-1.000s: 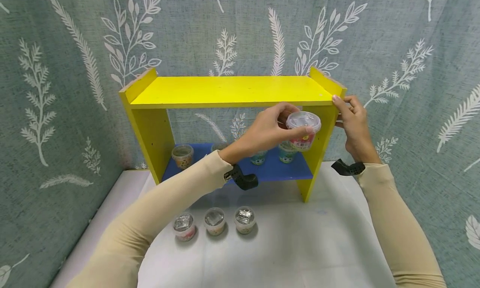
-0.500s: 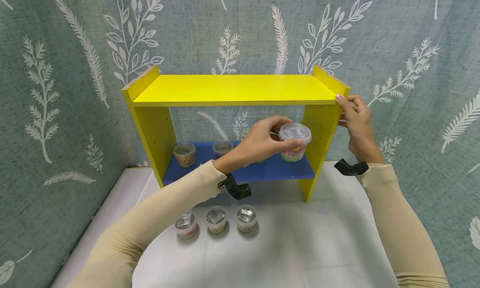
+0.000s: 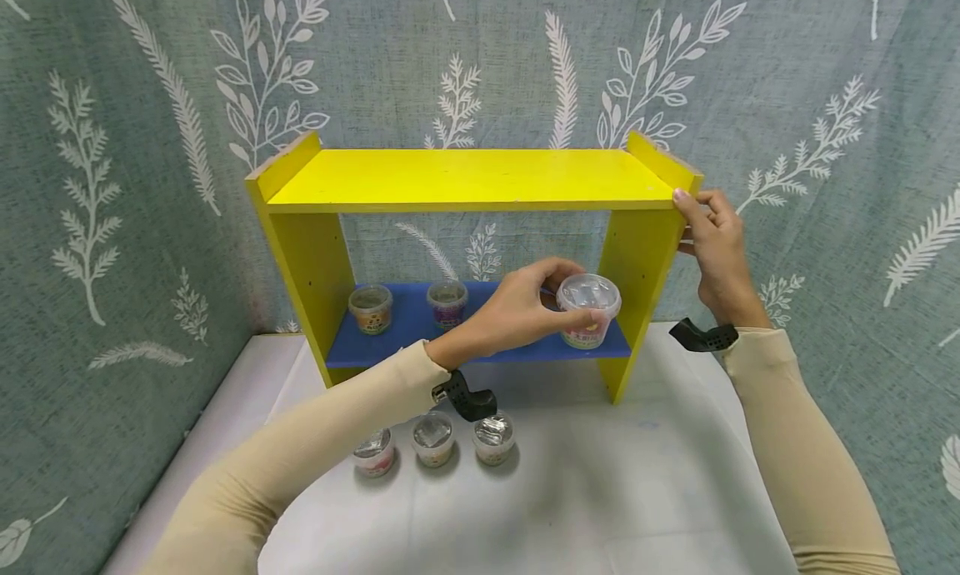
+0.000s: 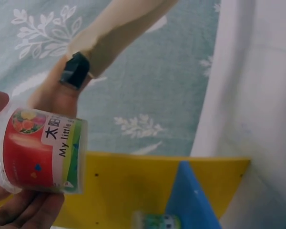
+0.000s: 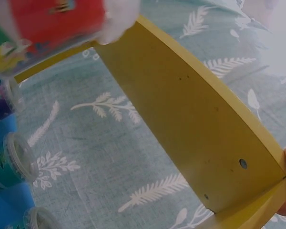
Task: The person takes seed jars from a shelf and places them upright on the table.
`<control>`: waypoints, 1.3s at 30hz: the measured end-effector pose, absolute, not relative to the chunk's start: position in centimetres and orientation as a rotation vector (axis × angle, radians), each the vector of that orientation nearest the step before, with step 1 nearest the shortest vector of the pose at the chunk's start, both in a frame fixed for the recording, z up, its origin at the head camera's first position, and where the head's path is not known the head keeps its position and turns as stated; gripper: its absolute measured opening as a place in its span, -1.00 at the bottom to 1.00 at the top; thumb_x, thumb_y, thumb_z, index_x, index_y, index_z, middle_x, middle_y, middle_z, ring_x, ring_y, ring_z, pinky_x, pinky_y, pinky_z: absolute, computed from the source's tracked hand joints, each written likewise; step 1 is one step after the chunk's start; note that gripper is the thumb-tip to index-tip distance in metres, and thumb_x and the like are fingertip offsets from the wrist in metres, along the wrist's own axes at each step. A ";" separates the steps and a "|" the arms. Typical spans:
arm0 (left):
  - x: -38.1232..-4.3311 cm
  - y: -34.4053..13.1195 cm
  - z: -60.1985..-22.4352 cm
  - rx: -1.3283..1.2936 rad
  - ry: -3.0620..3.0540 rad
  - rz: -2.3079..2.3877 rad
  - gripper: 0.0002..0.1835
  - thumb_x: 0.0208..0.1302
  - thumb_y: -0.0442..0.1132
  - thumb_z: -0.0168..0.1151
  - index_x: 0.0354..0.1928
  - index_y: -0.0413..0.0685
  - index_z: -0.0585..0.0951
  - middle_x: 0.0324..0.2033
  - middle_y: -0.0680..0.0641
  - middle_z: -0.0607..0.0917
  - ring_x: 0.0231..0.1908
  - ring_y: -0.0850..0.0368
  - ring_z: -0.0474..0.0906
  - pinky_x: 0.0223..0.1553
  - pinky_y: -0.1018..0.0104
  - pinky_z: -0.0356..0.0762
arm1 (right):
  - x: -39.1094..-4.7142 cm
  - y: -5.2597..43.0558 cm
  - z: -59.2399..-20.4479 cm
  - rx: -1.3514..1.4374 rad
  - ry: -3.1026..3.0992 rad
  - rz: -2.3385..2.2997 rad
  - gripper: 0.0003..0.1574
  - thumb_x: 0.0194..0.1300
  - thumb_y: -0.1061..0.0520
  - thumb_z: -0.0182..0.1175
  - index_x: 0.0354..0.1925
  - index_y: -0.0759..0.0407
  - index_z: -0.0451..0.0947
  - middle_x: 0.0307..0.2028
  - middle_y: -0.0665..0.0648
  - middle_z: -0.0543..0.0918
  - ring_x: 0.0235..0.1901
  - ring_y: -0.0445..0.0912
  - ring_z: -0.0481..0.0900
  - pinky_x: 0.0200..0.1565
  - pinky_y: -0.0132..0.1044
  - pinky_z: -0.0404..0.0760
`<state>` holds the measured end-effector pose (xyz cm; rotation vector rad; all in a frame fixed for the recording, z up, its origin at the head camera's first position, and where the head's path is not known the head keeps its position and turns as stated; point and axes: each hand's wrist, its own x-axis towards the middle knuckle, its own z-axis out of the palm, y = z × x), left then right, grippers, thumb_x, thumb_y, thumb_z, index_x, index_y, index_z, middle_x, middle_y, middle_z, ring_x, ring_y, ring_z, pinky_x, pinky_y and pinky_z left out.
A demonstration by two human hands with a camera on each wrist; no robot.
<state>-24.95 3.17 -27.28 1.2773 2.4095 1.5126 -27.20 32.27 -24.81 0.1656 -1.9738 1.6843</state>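
Observation:
My left hand (image 3: 525, 307) holds a clear-lidded plastic cup (image 3: 587, 329) between thumb and fingers, in front of the right end of the blue shelf board (image 3: 408, 329). In the left wrist view the cup shows a red label with a green band and the words "My little". My right hand (image 3: 716, 254) grips the upper right corner of the yellow shelf unit (image 3: 465, 175). Along the blue board stand an orange-labelled cup (image 3: 371, 310) and a purple-labelled cup (image 3: 447, 304). Green-labelled cups (image 5: 7, 162) show in the right wrist view; my left hand and cup hide them from the head view.
Three foil-topped cups stand in a row on the white table (image 3: 637, 483): a pink one (image 3: 374, 456), a middle one (image 3: 432, 442) and a right one (image 3: 493, 439). My left forearm crosses close to them. Patterned grey-green cloth (image 3: 510, 67) hangs behind and at both sides.
My left hand has lowered the red-labelled cup and shifted it slightly left, from just under the yellow top to the blue board's level. My right hand keeps its grip on the corner.

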 end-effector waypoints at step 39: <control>-24.4 2.8 -33.6 1.201 2.423 1.450 -0.40 0.24 0.02 0.50 0.25 0.00 0.52 -0.08 0.10 0.65 -0.07 0.24 0.59 -0.04 0.37 0.62 | -27.2 32.2 -24.8 0.170 -1.953 1.707 -0.61 0.47 -0.23 0.23 0.05 -0.05 0.53 -0.10 0.10 0.56 -0.20 -0.06 0.58 -0.11 -0.21 0.49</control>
